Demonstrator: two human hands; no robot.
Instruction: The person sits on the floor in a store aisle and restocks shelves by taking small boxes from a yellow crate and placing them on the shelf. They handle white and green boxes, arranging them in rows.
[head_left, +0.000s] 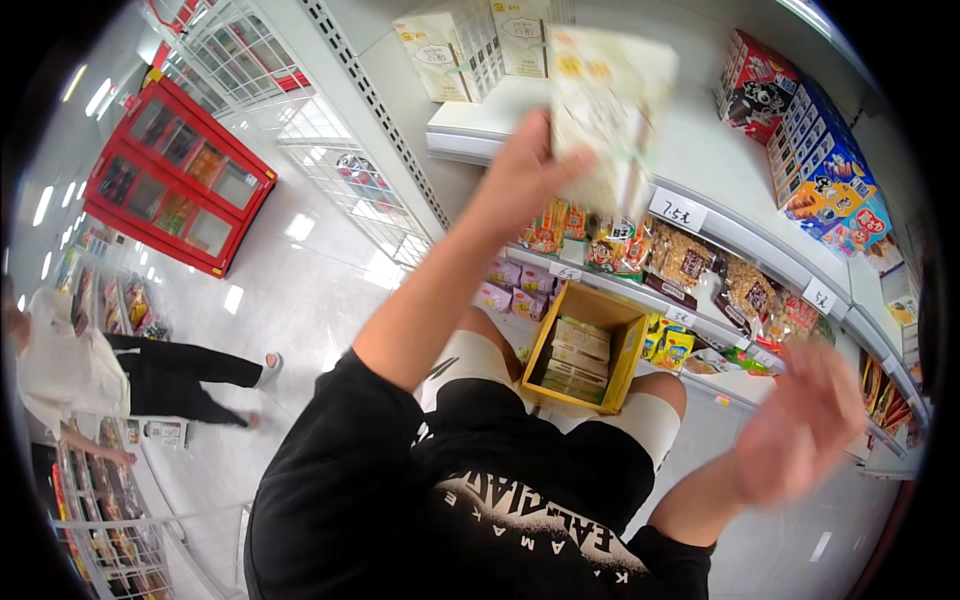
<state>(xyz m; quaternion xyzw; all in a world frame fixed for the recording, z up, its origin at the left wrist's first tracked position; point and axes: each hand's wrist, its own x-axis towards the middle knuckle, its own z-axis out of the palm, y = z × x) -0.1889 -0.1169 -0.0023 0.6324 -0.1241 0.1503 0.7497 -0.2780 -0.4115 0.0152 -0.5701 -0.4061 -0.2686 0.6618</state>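
Observation:
My left hand (531, 174) grips a cream-coloured product box (615, 112) by its near lower side and holds it up before the upper shelf (472, 127). The box is slightly blurred. Behind it on that shelf stand upright cream boxes (442, 64) of similar look. My right hand (799, 431) is raised at the right, blurred, with nothing visible in it. Between my knees sits an open yellow cardboard carton (632, 360), with several cream boxes (577, 349) stacked inside.
Red and blue snack boxes (817, 142) stand at the shelf's right. Bagged snacks (679, 259) fill the shelf below, behind price tags (677, 208). A white wire-grid panel (300, 142) rises at the left. Beyond it are a red glass-door cabinet (180, 176) and a walking person (75, 360).

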